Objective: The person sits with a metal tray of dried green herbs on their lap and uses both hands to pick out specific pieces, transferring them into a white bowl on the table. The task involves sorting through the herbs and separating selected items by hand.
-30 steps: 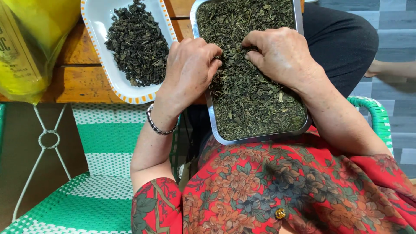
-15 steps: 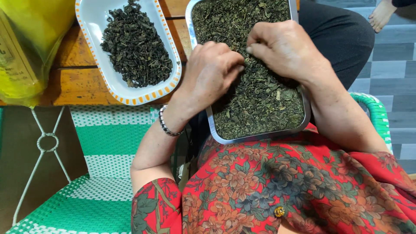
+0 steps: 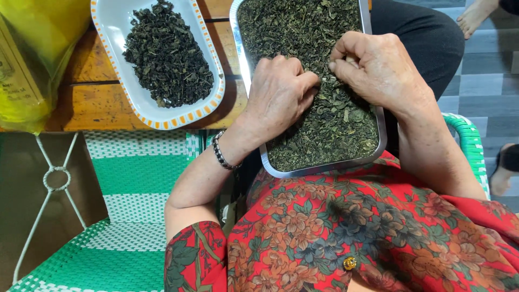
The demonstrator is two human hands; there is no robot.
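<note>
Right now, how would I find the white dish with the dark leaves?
Start at the wooden table. Left of the metal tray where both hands pick through greenish leaves sits the white dish. Only it has an orange-checked rim and a small, darker pile.

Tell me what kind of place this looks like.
Probably a home or a small household workspace, not a factory. Both hands, left and right, sort dried leaves in a metal tray beside a wooden table, with a green woven chair and grey tiled floor around.
</note>
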